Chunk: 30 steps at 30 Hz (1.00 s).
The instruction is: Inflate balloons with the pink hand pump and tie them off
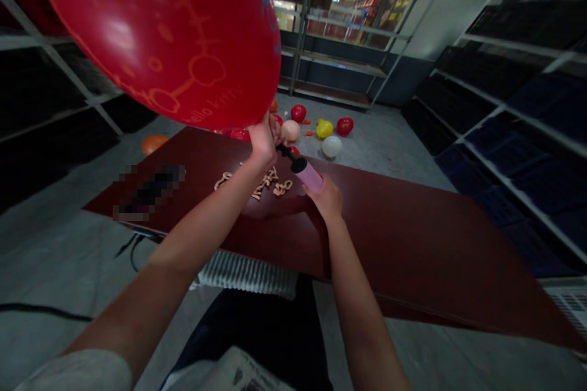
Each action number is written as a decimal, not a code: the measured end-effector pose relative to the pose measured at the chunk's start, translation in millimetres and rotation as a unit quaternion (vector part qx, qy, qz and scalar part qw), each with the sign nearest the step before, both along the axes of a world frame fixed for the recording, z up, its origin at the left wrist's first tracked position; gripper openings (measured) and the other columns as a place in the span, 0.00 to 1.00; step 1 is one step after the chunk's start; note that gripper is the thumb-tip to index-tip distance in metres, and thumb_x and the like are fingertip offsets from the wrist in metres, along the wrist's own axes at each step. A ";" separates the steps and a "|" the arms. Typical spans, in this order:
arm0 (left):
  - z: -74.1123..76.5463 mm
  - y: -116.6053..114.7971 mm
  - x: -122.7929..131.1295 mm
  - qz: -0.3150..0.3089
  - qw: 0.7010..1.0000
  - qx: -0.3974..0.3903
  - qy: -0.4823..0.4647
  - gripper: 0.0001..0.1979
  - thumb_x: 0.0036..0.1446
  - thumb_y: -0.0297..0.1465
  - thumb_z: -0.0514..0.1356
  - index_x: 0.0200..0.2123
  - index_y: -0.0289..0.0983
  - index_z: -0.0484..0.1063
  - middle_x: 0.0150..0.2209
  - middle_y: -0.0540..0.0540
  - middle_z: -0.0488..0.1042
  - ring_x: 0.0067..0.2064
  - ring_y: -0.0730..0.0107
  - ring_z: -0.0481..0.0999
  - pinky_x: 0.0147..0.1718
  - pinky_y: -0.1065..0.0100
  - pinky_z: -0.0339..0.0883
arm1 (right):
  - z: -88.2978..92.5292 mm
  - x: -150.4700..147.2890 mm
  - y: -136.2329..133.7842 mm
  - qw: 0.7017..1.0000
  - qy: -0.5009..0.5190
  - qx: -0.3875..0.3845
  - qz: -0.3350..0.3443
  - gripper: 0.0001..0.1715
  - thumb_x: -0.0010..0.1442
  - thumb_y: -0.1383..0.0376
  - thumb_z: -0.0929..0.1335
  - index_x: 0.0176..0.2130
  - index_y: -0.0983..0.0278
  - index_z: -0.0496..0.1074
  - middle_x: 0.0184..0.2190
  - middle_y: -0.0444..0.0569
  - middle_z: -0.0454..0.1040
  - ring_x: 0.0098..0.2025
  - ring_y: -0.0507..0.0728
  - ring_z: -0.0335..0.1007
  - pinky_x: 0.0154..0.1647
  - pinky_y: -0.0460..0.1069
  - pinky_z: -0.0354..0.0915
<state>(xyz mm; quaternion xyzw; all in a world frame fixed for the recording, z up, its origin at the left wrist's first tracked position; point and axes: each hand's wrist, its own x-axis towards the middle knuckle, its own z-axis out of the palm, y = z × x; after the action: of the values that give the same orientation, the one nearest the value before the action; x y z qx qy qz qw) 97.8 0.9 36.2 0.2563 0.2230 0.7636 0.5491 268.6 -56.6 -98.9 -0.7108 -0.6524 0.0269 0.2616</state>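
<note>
A large inflated red balloon [169, 36] with printed outlines fills the upper left. My left hand [266, 139] is closed at its lower end, where the balloon meets the black nozzle end of a pink hand pump [309, 176]; the neck itself is hidden by the fingers. The pump's pink barrel is wrapped in my right hand [326, 197], just above the dark red table. Beneath my left wrist, several uninflated beige balloons [266, 182] lie in a loose pile on the tabletop.
The dark red table [413, 238] spans the middle. A blurred dark object [153, 189] lies at its left end. On the floor behind are several balloons, including a yellow one [324, 129] and a white one [332, 146]. Metal shelves [339, 64] stand behind and at both sides.
</note>
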 end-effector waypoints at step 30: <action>8.4 17.4 120.1 -0.126 0.959 -0.027 0.251 0.24 0.68 0.28 0.52 0.18 0.41 0.51 0.10 0.56 0.51 0.10 0.78 0.48 0.11 0.73 0.43 | -1.6 -9.0 3.8 0.934 0.327 0.141 0.000 0.41 0.53 0.47 0.72 0.60 0.60 0.62 0.55 0.56 0.77 0.54 0.63 0.76 0.52 0.55 0.70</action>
<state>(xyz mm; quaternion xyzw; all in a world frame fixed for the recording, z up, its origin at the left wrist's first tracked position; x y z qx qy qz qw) 218.0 18.2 44.6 0.4513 0.3399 0.5929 0.5739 259.6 -52.8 -100.5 -0.6182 -0.5282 0.1659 0.5579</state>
